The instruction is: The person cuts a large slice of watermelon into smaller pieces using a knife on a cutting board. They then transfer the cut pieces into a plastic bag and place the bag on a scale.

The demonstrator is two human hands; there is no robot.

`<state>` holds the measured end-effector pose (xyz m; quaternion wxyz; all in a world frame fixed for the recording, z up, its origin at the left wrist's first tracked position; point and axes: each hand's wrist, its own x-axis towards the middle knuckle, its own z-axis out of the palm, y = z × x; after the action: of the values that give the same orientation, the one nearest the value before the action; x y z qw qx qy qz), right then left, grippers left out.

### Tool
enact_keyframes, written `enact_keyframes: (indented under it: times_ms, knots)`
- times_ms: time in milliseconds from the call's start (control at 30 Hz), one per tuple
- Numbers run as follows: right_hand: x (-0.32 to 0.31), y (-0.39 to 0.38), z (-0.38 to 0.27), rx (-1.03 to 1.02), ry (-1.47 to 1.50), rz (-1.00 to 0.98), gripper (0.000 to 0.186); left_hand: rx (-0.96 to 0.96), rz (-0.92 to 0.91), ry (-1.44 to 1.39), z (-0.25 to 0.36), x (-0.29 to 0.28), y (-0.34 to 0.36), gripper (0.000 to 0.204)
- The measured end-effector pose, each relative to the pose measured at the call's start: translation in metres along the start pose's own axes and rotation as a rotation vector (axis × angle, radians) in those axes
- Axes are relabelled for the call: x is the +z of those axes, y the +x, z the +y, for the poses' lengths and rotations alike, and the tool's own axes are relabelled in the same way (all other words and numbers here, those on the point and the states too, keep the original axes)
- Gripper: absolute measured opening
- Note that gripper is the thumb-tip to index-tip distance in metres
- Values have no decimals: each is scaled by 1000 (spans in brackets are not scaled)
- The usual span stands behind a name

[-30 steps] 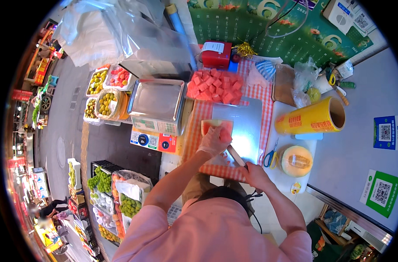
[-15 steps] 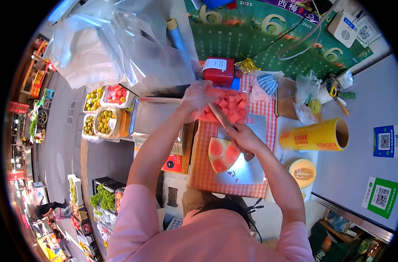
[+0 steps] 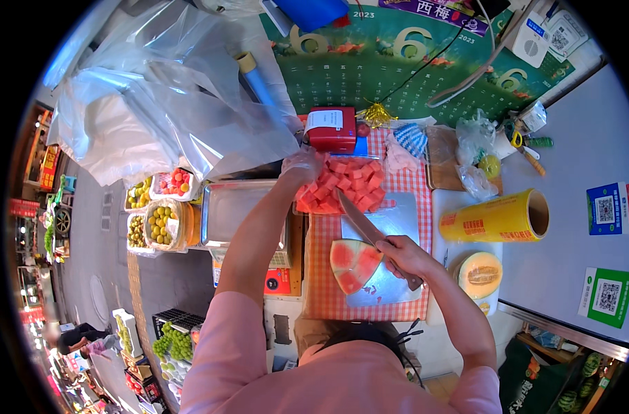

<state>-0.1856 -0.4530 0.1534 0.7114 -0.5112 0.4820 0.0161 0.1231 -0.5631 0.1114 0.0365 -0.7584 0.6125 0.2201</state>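
My right hand (image 3: 405, 255) is closed around the handle of a large knife (image 3: 361, 224), its blade slanting toward the far left, tip at the near edge of a heap of cut watermelon cubes (image 3: 349, 181). The cubes seem to sit in a clear tray, its rim mostly hidden. My left hand (image 3: 304, 167), in a thin clear plastic glove, lies at the heap's left side, holding nothing I can see, fingers apart though blurred by the glove. Near the knife, a watermelon wedge (image 3: 353, 265) rests on a metal cutting board (image 3: 399, 207) with small red scraps beside it.
A red-and-white checked cloth (image 3: 319, 276) covers the table. Right of it are a yellow roll of film (image 3: 487, 217) and a halved melon (image 3: 480, 274). A red box-shaped device (image 3: 332, 141) stands behind the cubes. To the left are a metal tray (image 3: 235, 210) and hanging plastic bags (image 3: 162, 103).
My left hand has drawn back from over the cubes to their left side. My right hand and the knife have shifted slightly nearer and to the right. The view has shifted a little.
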Motion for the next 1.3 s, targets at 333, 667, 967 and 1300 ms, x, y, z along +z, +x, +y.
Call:
enact_keyframes:
  times_ms: [333, 667, 967, 1300]
  knots:
    - [-21, -56, 39, 26, -53, 128, 32, 90, 326, -112, -64, 25, 6, 56]
    - [-35, -87, 134, -70, -380, 124, 35, -443, 292, -501, 6, 147, -204, 47]
    - [-54, -107, 157, -57, -356, 254, 41, -620, 18, -1794, 61, 269, -236, 20]
    - [-52, -113, 202, -125, -626, 204, 40, -510, 468, -1582, 53, 293, -210, 29]
